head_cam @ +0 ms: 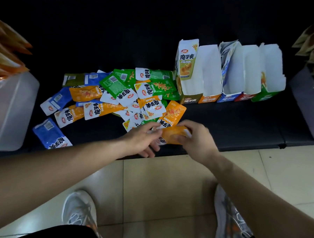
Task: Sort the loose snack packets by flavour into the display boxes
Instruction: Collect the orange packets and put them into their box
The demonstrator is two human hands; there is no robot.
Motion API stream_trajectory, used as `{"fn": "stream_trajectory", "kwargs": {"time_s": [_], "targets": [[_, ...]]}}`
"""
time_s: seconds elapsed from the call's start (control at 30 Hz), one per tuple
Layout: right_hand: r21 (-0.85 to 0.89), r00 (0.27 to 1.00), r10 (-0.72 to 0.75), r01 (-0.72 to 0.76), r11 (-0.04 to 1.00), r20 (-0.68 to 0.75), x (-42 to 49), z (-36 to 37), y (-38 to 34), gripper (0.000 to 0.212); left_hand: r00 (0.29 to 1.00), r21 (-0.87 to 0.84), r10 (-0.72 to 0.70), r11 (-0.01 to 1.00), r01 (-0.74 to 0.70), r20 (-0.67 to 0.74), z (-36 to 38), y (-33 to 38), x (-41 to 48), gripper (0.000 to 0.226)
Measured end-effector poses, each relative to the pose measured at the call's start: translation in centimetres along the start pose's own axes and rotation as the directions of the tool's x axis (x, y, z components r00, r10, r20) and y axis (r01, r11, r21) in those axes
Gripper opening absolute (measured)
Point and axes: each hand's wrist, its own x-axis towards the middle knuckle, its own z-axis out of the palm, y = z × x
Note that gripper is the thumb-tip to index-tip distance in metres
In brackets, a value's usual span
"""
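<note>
Evidently little has been sorted: a heap of loose packets (117,93) remains beyond the left hand (142,139), whose spread fingers are laid against an orange packet (173,135), though no pinch can be made out. That packet is gripped in the curled right hand (197,139). Beyond-right, among five display boxes (209,76), only one is seen holding packets. A dark padded bench (225,122) is used, above pale floor tiles (167,183).

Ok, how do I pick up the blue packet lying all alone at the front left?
The blue packet lies flat on the black bench, apart from the pile, with its white printed end at the front edge. Pinch that end, coming from the front; a thumb can probably slip under there.
</note>
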Motion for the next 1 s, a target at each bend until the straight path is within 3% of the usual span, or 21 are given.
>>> {"fn": "stream_trajectory", "kwargs": {"time_s": [0.1, 0.2, 0.27, 0.33, 0.4, 0.47, 0.53, 0.6, 0.67, 0.73, 0.83, 0.93, 1.0], "targets": [[0.029, 0.992, -0.121, 0.122, 0.992, -0.022, -1.7, 2.0, -1.8, 0.024, 0.993, -0.165, 0.062, 0.983, -0.078, -0.098, -0.2, 1.1, -0.5, 0.022], [0.045, 0.981, -0.146, 0.141, 0.989, 0.13, -2.5, 3.1, -2.6, 0.028, 0.959, 0.0, 0.11, 0.993, -0.114, -0.262, -1.5, 0.3, -0.5, 0.01], [0.01, 0.964, -0.11, 0.111, 0.994, 0.241, -2.5, 3.4, -2.4, 0.037, 0.929, 0.137, 0.129, 0.987, -0.087, -0.346, -2.3, -0.5, -1.2, 0.016], [-0.034, 0.976, -0.093, 0.102, 0.994, 0.199, -1.3, 3.8, -1.5, 0.037, 0.914, 0.235, 0.154, 0.97, -0.067, -0.376, -2.9, -1.1, -2.2, 0.018], [-0.278, 0.99, -0.088, 0.115, 0.954, 0.108, 0.9, 4.3, 0.0, 0.045, 0.918, 0.305, 0.165, 0.951, -0.051, -0.361, -3.5, -2.0, -3.0, 0.026], [-0.529, 0.991, -0.045, 0.107, 0.842, 0.129, 3.0, 4.9, 1.4, 0.065, 0.928, 0.308, 0.139, 0.951, -0.027, -0.347, -4.3, -3.0, -3.6, 0.043], [-0.626, 0.986, 0.002, 0.105, 0.773, 0.168, 4.0, 5.6, 2.7, 0.074, 0.937, 0.267, 0.096, 0.964, -0.003, -0.336, -4.9, -4.0, -4.2, 0.068], [-0.655, 0.989, -0.034, 0.12, 0.746, 0.143, 3.4, 6.5, 3.7, 0.069, 0.942, 0.236, 0.049, 0.971, 0.033, -0.331, -5.4, -4.6, -4.5, 0.085], [-0.651, 0.989, -0.116, 0.146, 0.745, 0.089, 2.0, 6.9, 4.5, 0.056, 0.947, 0.228, -0.004, 0.97, 0.081, -0.321, -5.7, -4.8, -4.5, 0.079], [-0.66, 0.985, -0.15, 0.167, 0.733, 0.084, 1.0, 6.9, 5.3, 0.047, 0.955, 0.266, -0.025, 0.958, 0.107, -0.296, -6.0, -4.8, -4.2, 0.055], [-0.703, 0.982, -0.151, 0.189, 0.686, 0.117, 1.3, 5.8, 5.7, 0.053, 0.962, 0.299, -0.001, 0.95, 0.086, -0.272, -5.9, -4.5, -4.0, 0.037], [-0.81, 0.948, -0.198, 0.315, 0.495, 0.248, 2.7, 4.5, 5.2, 0.072, 0.965, 0.268, 0.014, 0.962, 0.058, -0.26, -5.5, -4.4, -4.2, 0.033], [-0.842, 0.912, -0.208, 0.407, 0.355, 0.353, 3.5, 3.9, 4.8, 0.07, 0.965, 0.249, 0.006, 0.966, 0.062, -0.263, -5.4, -4.6, -4.4, 0.032]]}}
